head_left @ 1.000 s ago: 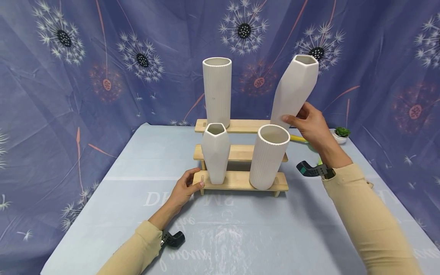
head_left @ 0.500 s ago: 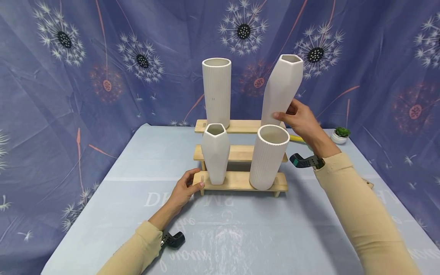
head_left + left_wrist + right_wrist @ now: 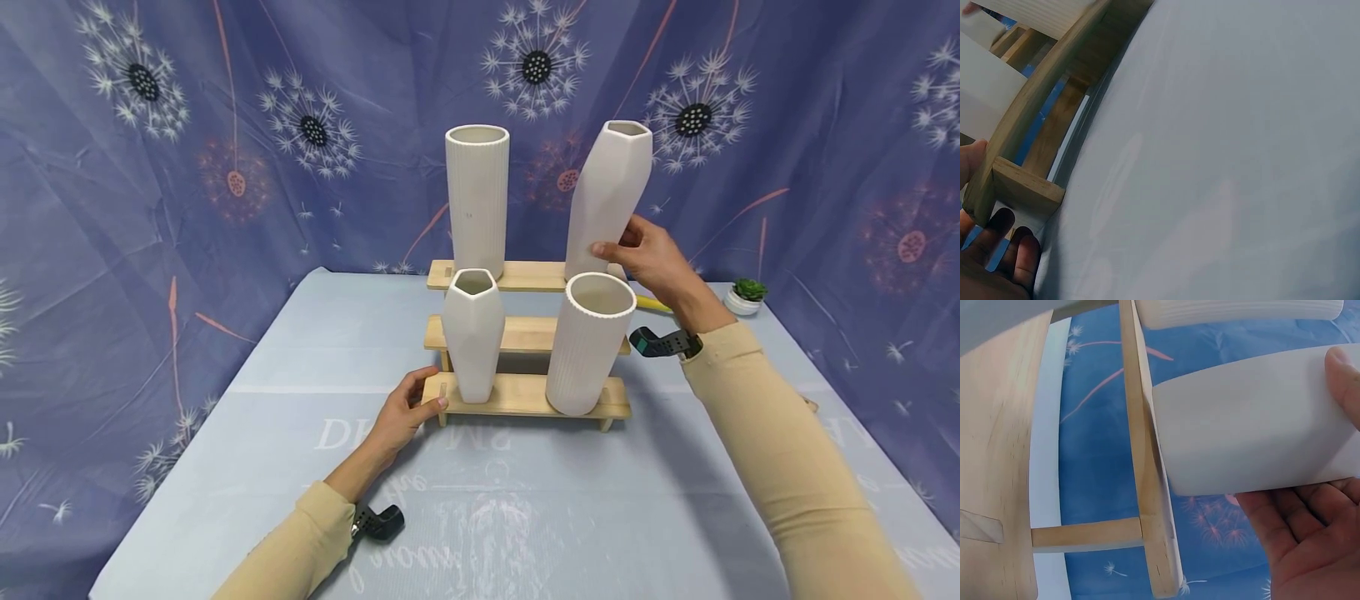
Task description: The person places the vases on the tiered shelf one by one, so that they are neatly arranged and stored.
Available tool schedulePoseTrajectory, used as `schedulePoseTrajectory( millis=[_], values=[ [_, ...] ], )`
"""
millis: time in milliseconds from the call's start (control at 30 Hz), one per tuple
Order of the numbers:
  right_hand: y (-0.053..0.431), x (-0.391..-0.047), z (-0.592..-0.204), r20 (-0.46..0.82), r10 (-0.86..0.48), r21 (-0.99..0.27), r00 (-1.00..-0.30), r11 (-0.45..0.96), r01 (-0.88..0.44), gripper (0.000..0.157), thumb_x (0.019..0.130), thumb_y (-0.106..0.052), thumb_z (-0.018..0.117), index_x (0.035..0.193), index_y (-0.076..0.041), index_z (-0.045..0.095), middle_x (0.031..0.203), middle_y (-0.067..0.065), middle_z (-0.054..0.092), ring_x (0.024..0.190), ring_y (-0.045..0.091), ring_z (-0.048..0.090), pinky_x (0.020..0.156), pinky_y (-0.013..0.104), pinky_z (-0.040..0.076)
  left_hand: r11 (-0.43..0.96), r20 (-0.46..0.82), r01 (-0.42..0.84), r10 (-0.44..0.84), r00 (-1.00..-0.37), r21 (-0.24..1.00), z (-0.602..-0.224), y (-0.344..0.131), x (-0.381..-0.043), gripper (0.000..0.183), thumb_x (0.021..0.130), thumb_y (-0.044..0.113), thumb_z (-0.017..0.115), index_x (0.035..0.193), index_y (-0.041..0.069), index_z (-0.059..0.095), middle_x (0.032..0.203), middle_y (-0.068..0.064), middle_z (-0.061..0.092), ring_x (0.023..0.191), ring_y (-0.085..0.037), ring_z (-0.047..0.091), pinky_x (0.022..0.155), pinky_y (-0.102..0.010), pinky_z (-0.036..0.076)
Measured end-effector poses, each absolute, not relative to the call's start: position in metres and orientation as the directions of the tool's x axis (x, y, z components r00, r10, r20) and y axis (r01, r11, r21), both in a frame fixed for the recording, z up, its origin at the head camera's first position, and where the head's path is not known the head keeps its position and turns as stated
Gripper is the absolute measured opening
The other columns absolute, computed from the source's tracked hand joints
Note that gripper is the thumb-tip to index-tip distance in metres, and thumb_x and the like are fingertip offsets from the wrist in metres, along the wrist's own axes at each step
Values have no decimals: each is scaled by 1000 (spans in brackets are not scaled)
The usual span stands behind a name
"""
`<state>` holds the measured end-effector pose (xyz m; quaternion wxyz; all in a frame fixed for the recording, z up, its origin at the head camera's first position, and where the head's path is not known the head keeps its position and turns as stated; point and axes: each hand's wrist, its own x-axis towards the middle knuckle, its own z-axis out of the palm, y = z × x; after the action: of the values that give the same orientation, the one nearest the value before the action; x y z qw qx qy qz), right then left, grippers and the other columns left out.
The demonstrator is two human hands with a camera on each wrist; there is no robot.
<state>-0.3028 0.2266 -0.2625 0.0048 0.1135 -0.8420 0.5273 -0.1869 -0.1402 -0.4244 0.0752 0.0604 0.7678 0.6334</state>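
My right hand (image 3: 651,257) grips the lower part of a tall white faceted vase (image 3: 609,196), thumb in front and fingers behind. Its base (image 3: 1166,440) meets the right part of the top step in the right wrist view, and the vase leans slightly right in the head view. At the left end of the bottom step, my left hand (image 3: 405,412) holds the tiered wooden stand (image 3: 517,393), thumb on top and fingers (image 3: 1004,225) below. A smaller faceted vase (image 3: 474,342) and a ribbed cylindrical vase (image 3: 588,350) stand on the bottom step.
A tall ribbed vase (image 3: 478,208) stands on the top step's left part. Behind the right arm are a small potted succulent (image 3: 746,296) and a yellow object (image 3: 654,304). A patterned curtain (image 3: 390,108) hangs behind the cloth-covered table (image 3: 300,350).
My right hand has carried the tall faceted vase left over the top step, and its tilt has lessened. The left hand keeps its hold on the stand.
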Motion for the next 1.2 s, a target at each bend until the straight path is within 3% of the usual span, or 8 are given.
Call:
schedulePoseTrajectory(
  millis=[300, 1200],
  values=[
    [225, -309, -264, 122, -202, -897, -972, 396, -195, 75, 82, -40, 71, 144, -19, 36, 143, 13, 46, 128, 31, 48, 106, 52, 38, 189, -41, -4, 191, -981, 982, -425, -140, -188, 59, 89, 11, 64, 142, 7, 38, 127, -21, 51, 94, -12, 52, 78, -20, 45],
    [223, -314, -270, 140, -214, -899, -967, 381, -215, 75, 83, -41, 69, 145, -23, 33, 145, 12, 44, 129, 31, 46, 105, 53, 37, 218, -53, -12, 184, -982, 976, -424, -140, -188, 61, 89, 12, 64, 143, 5, 36, 127, -20, 51, 96, -12, 49, 78, -19, 43]
  ],
)
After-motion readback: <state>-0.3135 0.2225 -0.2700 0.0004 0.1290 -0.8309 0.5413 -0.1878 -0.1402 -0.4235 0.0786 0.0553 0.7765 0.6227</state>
